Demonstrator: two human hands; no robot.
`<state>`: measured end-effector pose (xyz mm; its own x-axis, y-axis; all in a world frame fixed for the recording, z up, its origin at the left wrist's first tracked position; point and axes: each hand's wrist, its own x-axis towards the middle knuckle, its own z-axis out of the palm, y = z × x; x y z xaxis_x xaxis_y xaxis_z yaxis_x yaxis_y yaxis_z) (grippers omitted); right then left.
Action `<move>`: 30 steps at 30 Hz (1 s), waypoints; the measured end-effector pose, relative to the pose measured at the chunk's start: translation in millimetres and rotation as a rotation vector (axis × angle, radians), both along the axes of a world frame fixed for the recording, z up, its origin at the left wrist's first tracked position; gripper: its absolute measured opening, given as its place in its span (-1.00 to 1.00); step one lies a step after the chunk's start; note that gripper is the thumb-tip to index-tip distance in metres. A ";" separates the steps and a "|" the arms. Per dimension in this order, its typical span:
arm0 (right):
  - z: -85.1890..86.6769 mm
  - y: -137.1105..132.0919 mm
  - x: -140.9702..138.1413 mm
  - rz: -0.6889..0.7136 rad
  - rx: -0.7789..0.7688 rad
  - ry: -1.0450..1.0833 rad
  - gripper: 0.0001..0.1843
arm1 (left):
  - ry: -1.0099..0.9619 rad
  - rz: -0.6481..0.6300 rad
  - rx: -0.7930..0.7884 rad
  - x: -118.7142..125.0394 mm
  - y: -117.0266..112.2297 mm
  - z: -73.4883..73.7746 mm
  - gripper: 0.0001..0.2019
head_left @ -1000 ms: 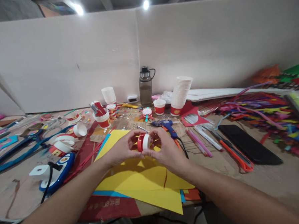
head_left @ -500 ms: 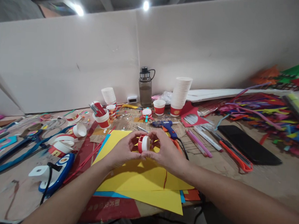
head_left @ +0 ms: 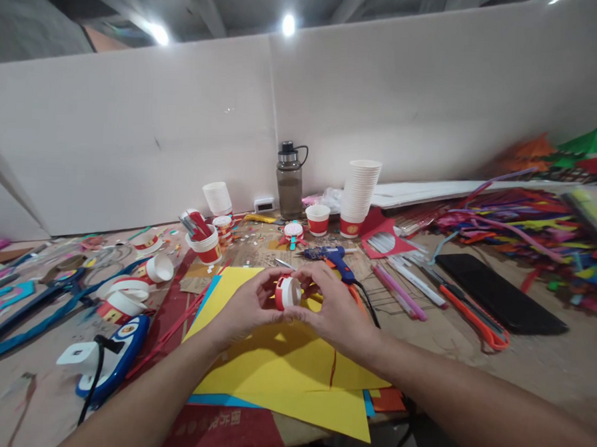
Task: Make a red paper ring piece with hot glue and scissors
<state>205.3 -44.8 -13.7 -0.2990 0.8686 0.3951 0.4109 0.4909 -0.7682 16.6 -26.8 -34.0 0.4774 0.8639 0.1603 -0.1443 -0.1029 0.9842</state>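
Between both hands, above yellow paper sheets (head_left: 270, 375), is a short cut-down paper cup piece (head_left: 289, 294), red on its side with a white end facing right. My left hand (head_left: 248, 301) grips its left side, thumb below and fingers above. My right hand (head_left: 330, 304) closes on its right side, the thumb near the lower rim. Fingers cover part of the piece. Just beyond the hands lies a blue glue gun (head_left: 337, 262), and behind it a small red and white cup craft (head_left: 292, 233) with a teal strip.
A water bottle (head_left: 289, 183), a tall cup stack (head_left: 360, 197) and a single cup (head_left: 317, 220) stand at the back. To the right are markers (head_left: 399, 292), an orange cutter (head_left: 476, 316) and a black phone (head_left: 500, 291). Scissors (head_left: 28, 309), cut cups (head_left: 121, 305) and a power strip (head_left: 121, 354) lie left.
The cup piece has turned slightly in the fingers, showing more of its white end. Both hands keep hold of it. The whole view has shifted slightly.
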 end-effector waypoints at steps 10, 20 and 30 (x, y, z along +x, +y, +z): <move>2.2 -2.5 -0.6 -0.010 -0.046 -0.027 -0.59 | 0.062 0.014 0.054 0.9 -1.1 0.3 -0.40; -6.7 2.1 -1.7 0.063 -0.095 -0.043 -0.71 | 0.025 0.079 -0.249 3.4 -8.4 9.1 -0.33; 16.8 26.5 22.1 -0.080 0.017 0.007 -0.83 | 0.006 0.270 -0.299 -2.2 3.9 7.7 -0.57</move>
